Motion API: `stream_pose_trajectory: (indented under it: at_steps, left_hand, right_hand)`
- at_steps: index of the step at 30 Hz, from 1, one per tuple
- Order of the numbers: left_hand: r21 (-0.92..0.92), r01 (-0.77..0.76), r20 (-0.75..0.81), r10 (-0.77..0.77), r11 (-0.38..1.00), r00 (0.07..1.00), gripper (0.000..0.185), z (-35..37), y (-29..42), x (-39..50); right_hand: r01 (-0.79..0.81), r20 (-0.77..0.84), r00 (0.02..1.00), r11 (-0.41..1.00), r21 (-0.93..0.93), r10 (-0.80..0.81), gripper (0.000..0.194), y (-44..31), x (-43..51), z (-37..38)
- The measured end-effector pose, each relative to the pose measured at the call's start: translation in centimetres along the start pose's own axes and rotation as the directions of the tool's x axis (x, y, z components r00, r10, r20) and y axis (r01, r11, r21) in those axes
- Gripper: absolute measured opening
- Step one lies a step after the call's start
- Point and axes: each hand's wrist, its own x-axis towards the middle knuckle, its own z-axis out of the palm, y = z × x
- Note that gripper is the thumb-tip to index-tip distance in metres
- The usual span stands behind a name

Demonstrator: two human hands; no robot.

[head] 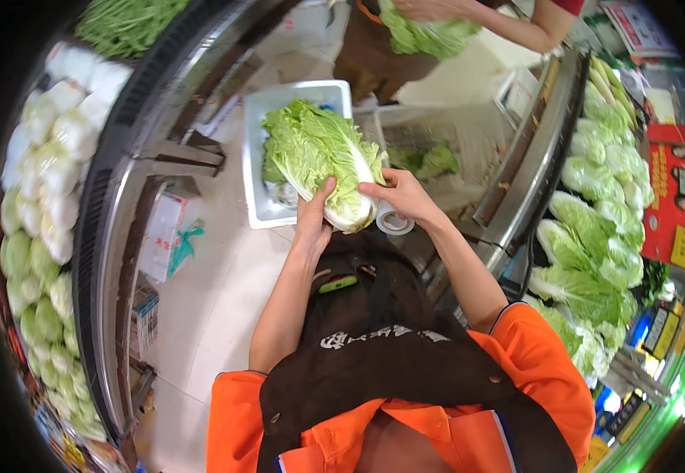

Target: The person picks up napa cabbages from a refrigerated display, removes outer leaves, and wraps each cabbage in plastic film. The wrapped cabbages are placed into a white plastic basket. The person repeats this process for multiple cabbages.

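A napa cabbage [333, 159] with loose green outer leaves is held between both my hands, its pale stem end towards me. My left hand [316, 216] grips the left side near the base, thumb on top. On the right side, my right hand [400, 195] holds the outer leaves and white rib, with the thumb lying on top. Beyond and below the cabbage stands a white plastic bin [249, 171], partly hidden by the leaves. A white ring-shaped object [394, 223], perhaps a tape roll, shows just below my right hand.
Across from me a co-worker's hand [431, 9] holds another leafy cabbage [425, 35]. A translucent crate [466, 127] with loose leaves stands right of the bin. Metal-edged display shelves with wrapped vegetables [52, 159] and cabbages [591, 236] flank me. A white box [165, 236] sits at left.
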Motion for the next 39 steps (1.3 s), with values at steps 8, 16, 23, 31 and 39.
stream_pose_trajectory:
  at_steps: [8,16,23,31,39]
  left_hand:
    - [-0.085,-0.426,-0.151,0.411,0.901,0.899,0.06,-0.1,6.2,-2.0]
    - [-0.236,-0.372,-0.227,0.322,0.898,0.919,0.055,0.7,8.3,-4.1]
    - [-0.64,-0.399,-0.224,0.337,0.656,0.914,0.055,-5.2,7.7,-5.9]
    - [0.074,-0.882,-0.542,0.761,0.466,0.357,0.08,-0.2,7.0,-11.4]
    - [0.261,-0.849,-0.016,0.882,0.459,0.472,0.095,4.5,9.5,-18.8]
  right_hand:
    - [0.442,0.019,0.886,0.859,0.259,-0.462,0.042,-5.1,1.8,4.2]
    - [0.551,0.119,0.764,0.737,0.391,-0.634,0.035,-6.1,0.9,5.7]
    - [-0.002,0.318,0.927,0.844,0.537,-0.2,0.045,-5.0,3.7,4.0]
    - [0.664,0.574,0.648,0.741,-0.104,-0.5,0.076,-9.5,1.8,7.4]
    - [0.381,0.81,0.449,0.901,0.207,-0.376,0.075,-15.9,0.7,6.7]
